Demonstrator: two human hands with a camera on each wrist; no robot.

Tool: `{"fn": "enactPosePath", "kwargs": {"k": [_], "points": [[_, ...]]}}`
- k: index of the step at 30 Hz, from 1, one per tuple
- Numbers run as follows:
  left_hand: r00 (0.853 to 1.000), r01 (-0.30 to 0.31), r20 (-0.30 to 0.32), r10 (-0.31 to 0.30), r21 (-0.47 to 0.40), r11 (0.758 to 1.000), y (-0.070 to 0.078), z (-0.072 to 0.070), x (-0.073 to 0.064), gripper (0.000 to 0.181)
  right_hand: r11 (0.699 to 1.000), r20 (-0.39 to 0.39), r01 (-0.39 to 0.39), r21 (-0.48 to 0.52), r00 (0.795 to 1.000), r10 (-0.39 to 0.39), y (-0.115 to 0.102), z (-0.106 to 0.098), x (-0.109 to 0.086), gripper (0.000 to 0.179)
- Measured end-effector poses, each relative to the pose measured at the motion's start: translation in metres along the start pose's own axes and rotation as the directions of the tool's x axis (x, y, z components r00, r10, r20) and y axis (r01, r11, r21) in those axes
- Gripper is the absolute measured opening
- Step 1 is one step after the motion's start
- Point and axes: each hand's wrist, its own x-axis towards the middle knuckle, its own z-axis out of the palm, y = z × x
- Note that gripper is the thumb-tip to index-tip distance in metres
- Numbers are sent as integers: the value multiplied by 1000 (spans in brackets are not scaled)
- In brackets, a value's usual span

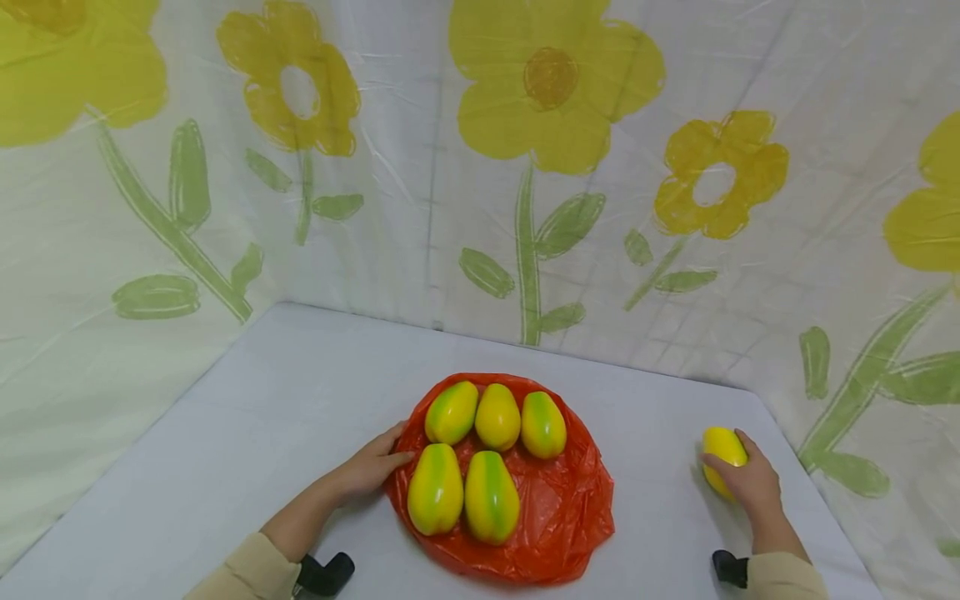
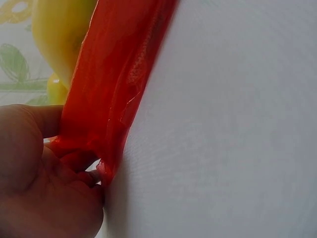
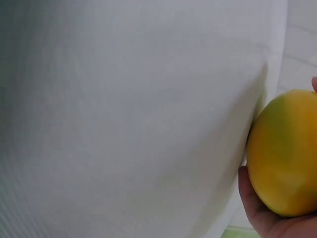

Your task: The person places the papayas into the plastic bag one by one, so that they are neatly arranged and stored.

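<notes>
A red plastic bag (image 1: pixel 558 517), spread open into a round shape, lies on the table in the head view. Several glossy yellow-green papayas rest in it, three along the far side and two nearer, such as one papaya (image 1: pixel 491 498) at the front. My left hand (image 1: pixel 372 461) pinches the bag's left rim; in the left wrist view the thumb and fingers (image 2: pixel 49 120) grip the folded red plastic (image 2: pixel 111 84). Well to the right, my right hand (image 1: pixel 756 482) holds another papaya (image 1: pixel 723 450), its fingers and thumb around the fruit. In the right wrist view, fingertips (image 3: pixel 250 191) curve under that papaya (image 3: pixel 285 153).
The table (image 1: pixel 300 392) has a white cover. Behind it and at both sides hang pale curtains (image 1: pixel 397 208) printed with yellow flowers. The right table edge (image 1: pixel 817 492) runs close beyond my right hand.
</notes>
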Motion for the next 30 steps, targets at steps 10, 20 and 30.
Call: {"fn": "enactPosePath", "kwargs": {"k": [10,20,30], "points": [[1000,1,3,-1,12,1000,0,0,1,62,999,-15,-9,30,1000,10,0,1,-3,90],[1000,17,-24,-16,9,1000,-2,2,2,62,996,-21,-23,89,999,25,-2,0,-9,91],[1000,13,-14,-13,-3,1000,-2,2,2,62,972,-15,-24,232,999,29,-10,3,-23,89]]}}
